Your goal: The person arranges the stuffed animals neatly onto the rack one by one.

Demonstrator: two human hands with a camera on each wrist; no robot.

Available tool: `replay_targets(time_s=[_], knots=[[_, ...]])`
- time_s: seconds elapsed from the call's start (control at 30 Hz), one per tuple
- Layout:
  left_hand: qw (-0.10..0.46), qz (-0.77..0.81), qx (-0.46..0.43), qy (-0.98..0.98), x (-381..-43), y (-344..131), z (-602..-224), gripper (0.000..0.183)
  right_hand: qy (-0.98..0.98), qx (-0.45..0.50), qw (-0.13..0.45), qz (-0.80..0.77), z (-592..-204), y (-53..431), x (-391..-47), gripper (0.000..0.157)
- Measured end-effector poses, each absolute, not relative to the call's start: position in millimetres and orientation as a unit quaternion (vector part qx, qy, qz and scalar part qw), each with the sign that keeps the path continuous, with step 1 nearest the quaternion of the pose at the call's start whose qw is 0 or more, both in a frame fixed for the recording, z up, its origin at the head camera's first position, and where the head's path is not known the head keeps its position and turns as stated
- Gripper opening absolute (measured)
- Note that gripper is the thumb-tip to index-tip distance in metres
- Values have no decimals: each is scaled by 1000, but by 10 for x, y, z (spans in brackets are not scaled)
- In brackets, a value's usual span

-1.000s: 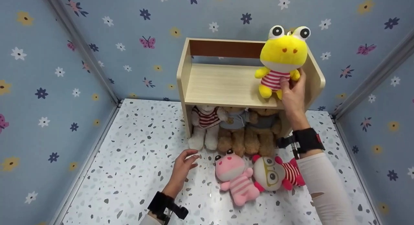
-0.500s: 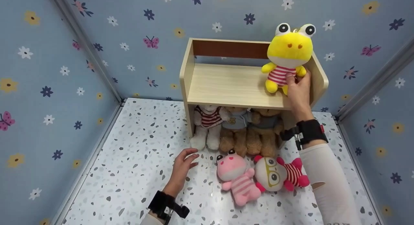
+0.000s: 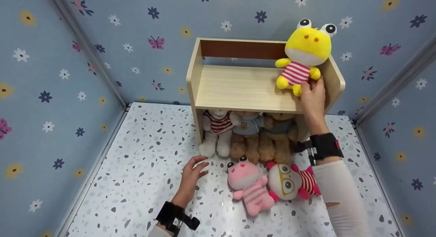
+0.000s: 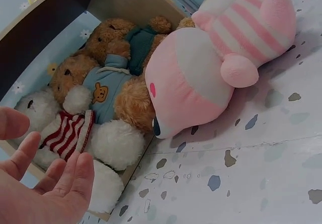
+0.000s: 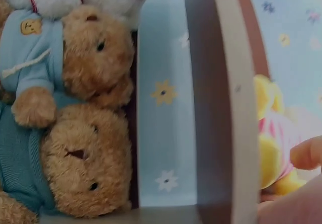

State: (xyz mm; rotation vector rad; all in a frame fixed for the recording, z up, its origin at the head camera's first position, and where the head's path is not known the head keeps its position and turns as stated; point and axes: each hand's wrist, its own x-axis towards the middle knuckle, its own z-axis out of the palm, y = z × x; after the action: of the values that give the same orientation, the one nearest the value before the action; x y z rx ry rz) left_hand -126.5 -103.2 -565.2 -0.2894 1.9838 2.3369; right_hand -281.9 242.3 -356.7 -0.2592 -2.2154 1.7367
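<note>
My right hand (image 3: 313,99) grips a yellow plush frog (image 3: 308,46) in a red-and-white striped top by its lower body. The frog leans a little to the right over the right end of the wooden shelf's upper board (image 3: 238,87). In the right wrist view the board's edge hides part of the frog (image 5: 271,153). My left hand (image 3: 191,177) hovers near the floor with relaxed fingers, holding nothing. To its right lies a pink plush frog (image 3: 253,192) in stripes, beside a panda-like plush with yellow glasses (image 3: 286,182).
Below the upper board sit three teddy bears: a white one in red stripes (image 3: 218,128), a brown one in light blue (image 3: 248,128) and a brown one in teal (image 3: 277,131). Flowered blue walls surround the speckled floor (image 3: 146,145).
The yellow frog has moved rightward and slightly up with my right hand, and now tilts to the right. My left hand has stayed about where it was.
</note>
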Motion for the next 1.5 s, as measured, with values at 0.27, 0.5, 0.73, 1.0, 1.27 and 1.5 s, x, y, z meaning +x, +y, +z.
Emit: replay_targets(time_s=[0.27, 0.5, 0.73, 1.0, 1.27, 1.5], knots=[[32, 764, -99, 637, -1268, -1041, -5669, 33, -891, 49, 338, 300, -3636, 2210, -2484, 48], [37, 772, -93, 628, -1260, -995, -5655, 27, -960, 114, 240, 92, -3721, 2213, -2529, 48], [32, 774, -98, 625, -1237, -1010, -5662, 26, -966, 93, 227, 79, -3804, 2334, -2627, 43], [35, 769, -99, 631, -1250, -1020, -5676, 27, -960, 96, 231, 130, -3830, 2447, -2675, 34], [39, 765, -94, 636, -1264, -1022, -5700, 29, -950, 103, 249, 159, -3889, 2476, -2651, 34], [48, 765, -95, 635, -1261, -999, -5701, 26, -922, 128, 322, 175, -3922, 2411, -2463, 39]])
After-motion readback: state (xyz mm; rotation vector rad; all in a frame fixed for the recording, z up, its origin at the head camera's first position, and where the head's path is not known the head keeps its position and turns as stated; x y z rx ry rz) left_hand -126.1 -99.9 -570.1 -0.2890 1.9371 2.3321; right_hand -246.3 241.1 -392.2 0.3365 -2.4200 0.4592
